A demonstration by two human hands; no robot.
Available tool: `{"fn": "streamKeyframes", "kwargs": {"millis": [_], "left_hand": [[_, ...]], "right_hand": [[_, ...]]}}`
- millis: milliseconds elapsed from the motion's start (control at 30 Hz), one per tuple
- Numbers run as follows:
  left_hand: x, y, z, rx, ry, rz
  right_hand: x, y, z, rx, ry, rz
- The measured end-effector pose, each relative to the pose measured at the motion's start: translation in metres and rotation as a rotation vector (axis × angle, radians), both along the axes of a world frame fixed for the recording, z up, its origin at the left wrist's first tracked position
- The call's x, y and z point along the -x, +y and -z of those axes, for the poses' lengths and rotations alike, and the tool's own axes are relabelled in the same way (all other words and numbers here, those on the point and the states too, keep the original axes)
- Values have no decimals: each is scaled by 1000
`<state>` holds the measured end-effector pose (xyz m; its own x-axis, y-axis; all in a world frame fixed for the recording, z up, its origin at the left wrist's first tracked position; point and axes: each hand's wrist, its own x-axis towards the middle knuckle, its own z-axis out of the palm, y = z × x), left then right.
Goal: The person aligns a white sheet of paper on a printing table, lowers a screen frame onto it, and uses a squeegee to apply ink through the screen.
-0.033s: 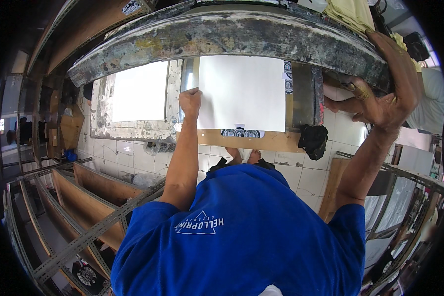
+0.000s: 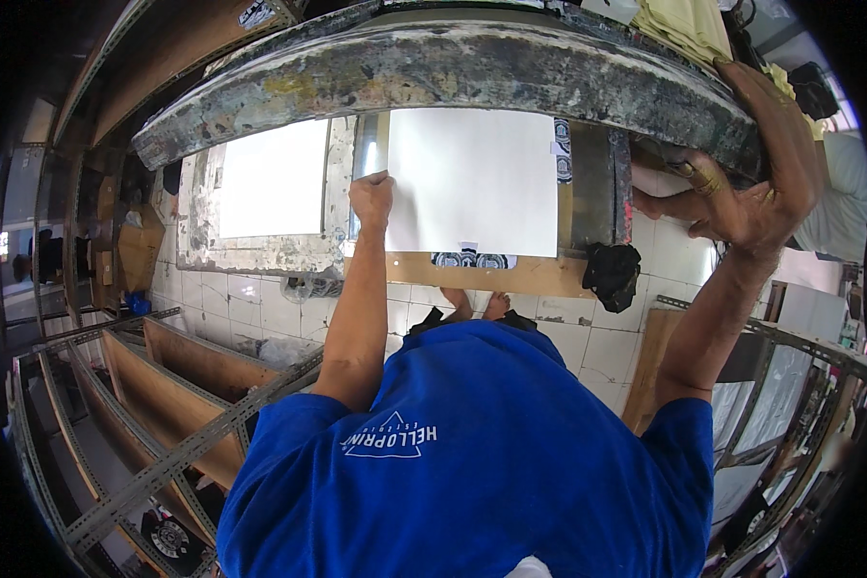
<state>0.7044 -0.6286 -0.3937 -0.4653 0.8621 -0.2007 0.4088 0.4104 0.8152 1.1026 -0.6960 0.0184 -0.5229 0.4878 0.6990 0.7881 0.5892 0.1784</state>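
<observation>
My left hand (image 2: 372, 197) is closed in a fist at the left edge of a smooth white sheet (image 2: 482, 183). The curled fingers touch that edge; what is between them, if anything, is hidden. The sheet lies flat on a brown board (image 2: 539, 277), with black-and-white printed pieces (image 2: 474, 260) showing along its near and right edges. Above the board, a thick ink-stained screen printing frame (image 2: 433, 82) is raised and tilted. My right hand (image 2: 761, 183) grips its right end, fingers over the top and thumb underneath.
Left of the board sits a paint-spattered frame (image 2: 337, 202) around a bright white panel (image 2: 272, 178). A black cloth (image 2: 612, 275) hangs at the board's near right corner. Metal shelving (image 2: 183, 453) stands at lower left, and another person's white garment (image 2: 838, 202) shows at far right.
</observation>
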Motion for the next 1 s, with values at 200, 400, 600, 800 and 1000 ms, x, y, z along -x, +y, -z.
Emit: {"fn": "streamKeyframes", "kwargs": {"millis": [200,400,600,800,1000], "left_hand": [[4,-2,3,-20,19,-2],[2,-3,0,-36,11,11],[-3,-5,-11,-34,28,24],[4,-3,1,-53,52,33],[-3,-6,-12,-48,61,33]], "right_hand": [[1,0,1,-2,-1,13],[-1,1,2,-2,-3,-6],[-1,0,2,-6,-20,16],[-1,1,1,5,-11,-4],[-9,4,7,-1,2,-27]]}}
